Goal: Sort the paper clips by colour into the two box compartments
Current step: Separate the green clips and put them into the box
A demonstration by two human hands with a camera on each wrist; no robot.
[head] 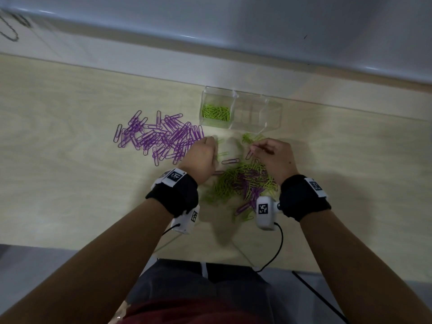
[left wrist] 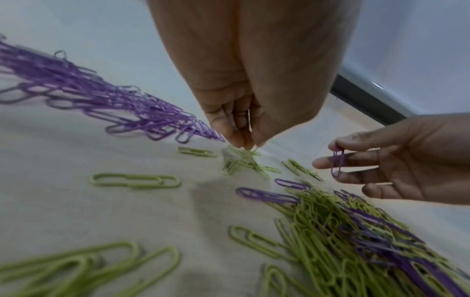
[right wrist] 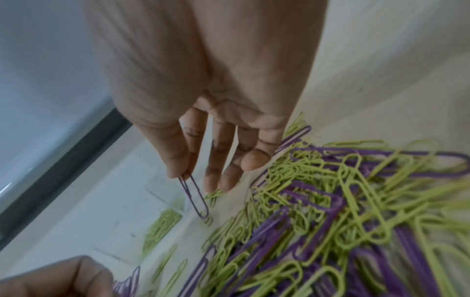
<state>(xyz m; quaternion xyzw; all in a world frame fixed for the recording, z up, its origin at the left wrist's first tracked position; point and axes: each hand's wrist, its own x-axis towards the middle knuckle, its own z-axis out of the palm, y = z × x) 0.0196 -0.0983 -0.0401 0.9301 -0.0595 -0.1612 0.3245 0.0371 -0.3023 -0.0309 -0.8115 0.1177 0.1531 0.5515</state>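
A clear two-compartment box (head: 257,127) stands at the back of the table. Its left compartment holds green clips (head: 215,112); the right one looks empty. Sorted purple clips (head: 159,136) lie in a pile to the left. A mixed green and purple heap (head: 243,183) lies between my wrists. My right hand (right wrist: 183,172) pinches one purple clip (right wrist: 193,195) by its end between thumb and forefinger, the other fingers spread, hanging above the table in front of the box. My left hand (left wrist: 245,143) has its fingertips bunched on a small cluster of green clips (left wrist: 241,160), pinching one.
Loose green clips (left wrist: 134,180) and a couple of single purple clips (left wrist: 267,196) lie scattered on the pale wooden table (head: 70,160). A grey wall ledge (head: 210,47) runs behind the box. The near table edge is by my body.
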